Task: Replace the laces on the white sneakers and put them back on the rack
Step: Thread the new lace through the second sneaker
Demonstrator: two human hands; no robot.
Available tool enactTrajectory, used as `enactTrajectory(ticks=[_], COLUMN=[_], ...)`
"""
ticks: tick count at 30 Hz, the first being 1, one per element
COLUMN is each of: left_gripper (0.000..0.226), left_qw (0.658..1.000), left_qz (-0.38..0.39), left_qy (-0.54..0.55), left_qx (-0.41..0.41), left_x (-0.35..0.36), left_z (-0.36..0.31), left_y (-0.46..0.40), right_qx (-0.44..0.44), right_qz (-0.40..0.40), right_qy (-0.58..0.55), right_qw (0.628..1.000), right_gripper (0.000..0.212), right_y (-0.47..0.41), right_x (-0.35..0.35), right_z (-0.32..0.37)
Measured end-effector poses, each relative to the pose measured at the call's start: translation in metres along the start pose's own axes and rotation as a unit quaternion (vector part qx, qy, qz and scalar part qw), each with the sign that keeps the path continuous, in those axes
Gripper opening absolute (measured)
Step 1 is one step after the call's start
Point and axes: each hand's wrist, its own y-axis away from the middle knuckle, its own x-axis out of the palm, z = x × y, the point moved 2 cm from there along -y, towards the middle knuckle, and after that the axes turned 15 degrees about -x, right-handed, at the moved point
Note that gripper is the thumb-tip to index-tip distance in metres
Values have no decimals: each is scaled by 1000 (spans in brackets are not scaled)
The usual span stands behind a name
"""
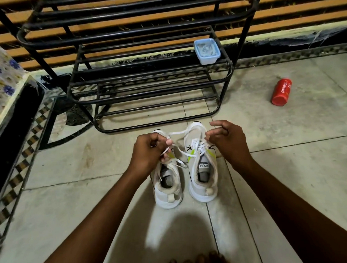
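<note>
**Lacing in progress, right-hand shoe, both sneakers on floor**

Two white mesh sneakers with lime and black side marks stand side by side on the grey tiled floor (289, 166), heels toward the person, just in front of the black tubular metal shoe rack (153, 88). Right sneaker (202, 170): crossings visible over the tongue. Left sneaker (168, 183): loose lace ends trail over its opening.

Left hand (147, 152): fingers curled, pinching the flat white lace (176, 132), which spans across to the right hand (226, 139). Right-hand fingers bent narrow near the lace's far end; actual contact cannot be told.

Judgement: tensioning or evening the lace. To do well: keep the lace flat, no twist; draw both ends evenly so lengths match; steady the shoe against sliding.

Also present: pale blue lidded plastic box (207, 51) on a rack shelf; red cylindrical can (281, 92) lying on the floor, well apart.
</note>
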Motion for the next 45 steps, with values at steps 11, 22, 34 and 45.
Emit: enactTrajectory(ticks=[11,22,34,45], left_gripper=[20,21,26,25], left_qw=[999,1000,995,989], left_qz=[-27,21,-99,-138], left_qy=[-14,0,12,-44], left_qx=[10,-21,-11,9], left_x=[70,87,103,108], left_z=[-8,4,13,16], left_y=[0,0,3,8], right_qx=[-84,16,74,87], right_qz=[54,-67,-79,-82], right_qy=[122,-29,-89,-60], right_qw=[988,997,990,991], right_gripper=[34,24,22,25], right_y=[52,64,64,64], right_x=[-6,-4,-9,-5], right_z=[-22,-37,-46,-45])
